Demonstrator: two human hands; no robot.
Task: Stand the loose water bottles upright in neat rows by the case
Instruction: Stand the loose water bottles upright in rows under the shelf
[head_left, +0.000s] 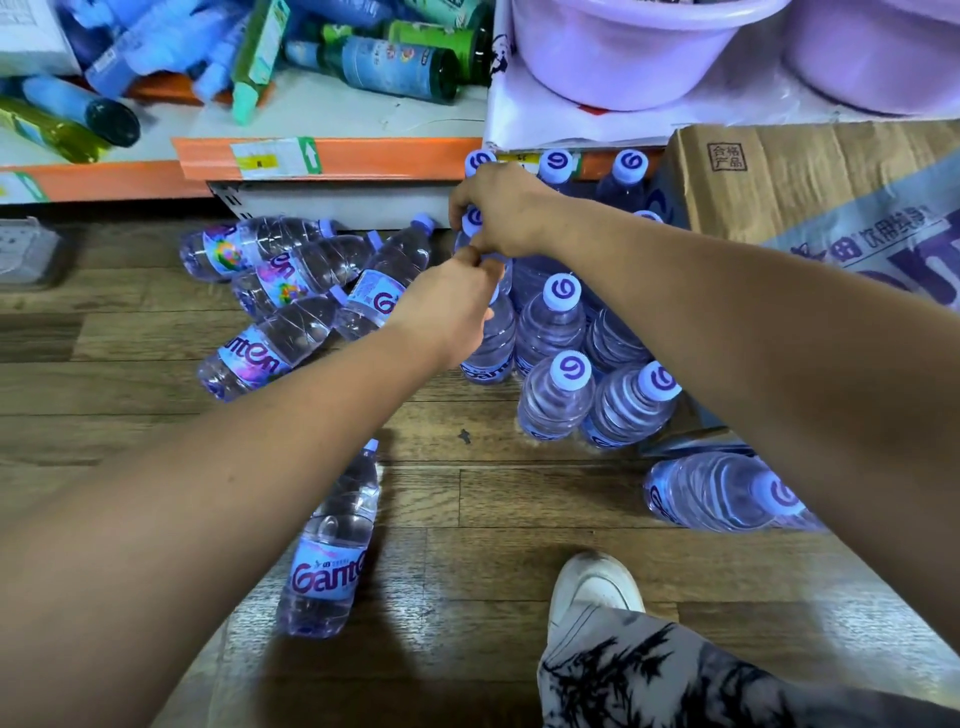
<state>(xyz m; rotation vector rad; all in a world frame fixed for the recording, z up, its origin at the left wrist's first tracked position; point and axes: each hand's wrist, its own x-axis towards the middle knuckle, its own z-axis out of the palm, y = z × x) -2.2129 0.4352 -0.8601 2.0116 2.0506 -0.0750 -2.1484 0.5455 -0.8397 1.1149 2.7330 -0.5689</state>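
Handling: the bottles (555, 332) look full, so I judge them fairly heavy. The thin ribbed walls would give under a squeeze, the plastic is smooth, and lying ones can roll.
Hold: by the neck just under the cap, or round the labelled waist.
Left hand (447, 306): fingers curled round the neck of the near bottle (488, 358), upright, middle of frame.
Right hand (501, 208): curled over the cap of the far bottle (471, 224) just behind; its knuckles touch my left hand.
Upright: about ten that I can count, in rows beside the case (805, 176), upper right; my arms hide some.
Lying: six on the floor (130, 415). Four are heaped centre left, one is lower middle, one is under my right arm.
Case: one.
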